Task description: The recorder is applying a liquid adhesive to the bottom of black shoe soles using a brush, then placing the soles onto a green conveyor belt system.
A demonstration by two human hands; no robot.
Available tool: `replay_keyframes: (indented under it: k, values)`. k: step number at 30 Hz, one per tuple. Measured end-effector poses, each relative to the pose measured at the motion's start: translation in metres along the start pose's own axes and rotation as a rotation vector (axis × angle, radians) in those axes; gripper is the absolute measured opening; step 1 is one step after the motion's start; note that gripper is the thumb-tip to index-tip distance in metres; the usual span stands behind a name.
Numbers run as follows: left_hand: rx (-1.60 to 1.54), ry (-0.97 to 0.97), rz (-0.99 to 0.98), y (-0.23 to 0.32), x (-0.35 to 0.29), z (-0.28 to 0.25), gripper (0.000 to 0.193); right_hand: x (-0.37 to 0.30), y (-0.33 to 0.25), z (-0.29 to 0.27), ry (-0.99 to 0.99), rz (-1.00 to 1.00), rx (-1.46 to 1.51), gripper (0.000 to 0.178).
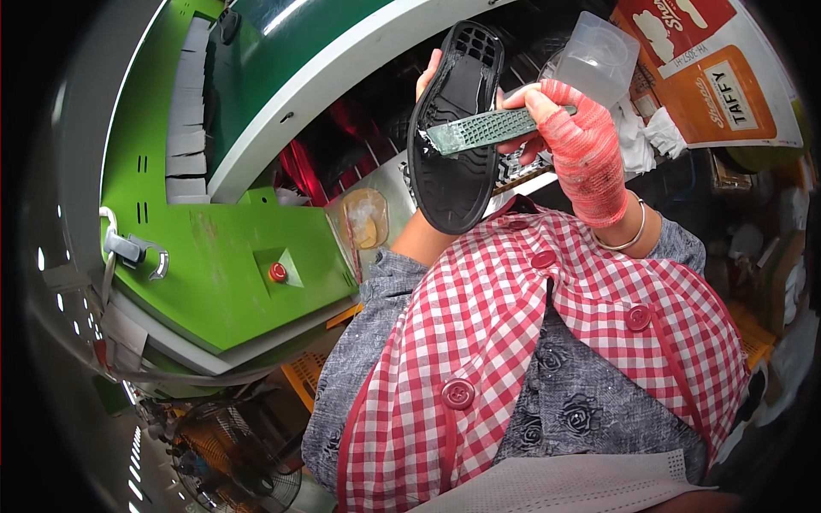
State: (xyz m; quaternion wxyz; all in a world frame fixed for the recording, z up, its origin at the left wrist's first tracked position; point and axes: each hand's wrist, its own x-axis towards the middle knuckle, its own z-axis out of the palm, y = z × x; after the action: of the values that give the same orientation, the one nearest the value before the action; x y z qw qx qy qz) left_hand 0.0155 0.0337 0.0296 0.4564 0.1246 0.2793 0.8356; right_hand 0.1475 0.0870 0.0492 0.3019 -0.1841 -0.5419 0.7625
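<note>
A black shoe sole (462, 184) is held up in front of my chest, its hollowed, ribbed side showing. My left hand (427, 75) grips it from behind; only some fingertips show past its upper left edge, and the rest is hidden by the sole. In my right hand (575, 132), which wears a pinkish-red fingerless knitted glove, is a flat grey-green brush (500, 129) with a diamond-textured handle. Its whitened tip touches the left side of the sole around the middle. Wet-looking white smears lie there and along the upper inner edge.
To the left stands a green machine (205, 274) with a red button (277, 272) and a curved, dark green conveyor belt (316, 43). A yellowish cup (365, 218) sits beside it. A clear plastic tub (597, 58) and printed orange cardboard (727, 90) are at upper right. A fan (235, 453) stands lower left.
</note>
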Motion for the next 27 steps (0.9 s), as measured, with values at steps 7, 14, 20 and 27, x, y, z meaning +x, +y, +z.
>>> replay_keyframes:
  k: [7,14,20,27]
  values:
    - [-0.282,-0.021,-0.291,-0.003,0.003,-0.013,0.059,-0.012,-0.004,0.013,-0.036,0.051,-0.066,0.021]
    - [0.223,-0.170,0.256,-0.030,-0.013,-0.025,0.025,-0.019,-0.004,0.020,-0.133,-0.036,-0.127,0.022]
    - [1.284,-0.233,-0.017,-0.008,-0.035,-0.021,0.028,-0.003,-0.007,0.013,-0.245,0.022,-0.193,0.023]
    - [1.237,-0.451,0.396,-0.019,-0.041,-0.046,0.029,0.035,-0.020,0.007,-0.510,-0.196,-0.325,0.021]
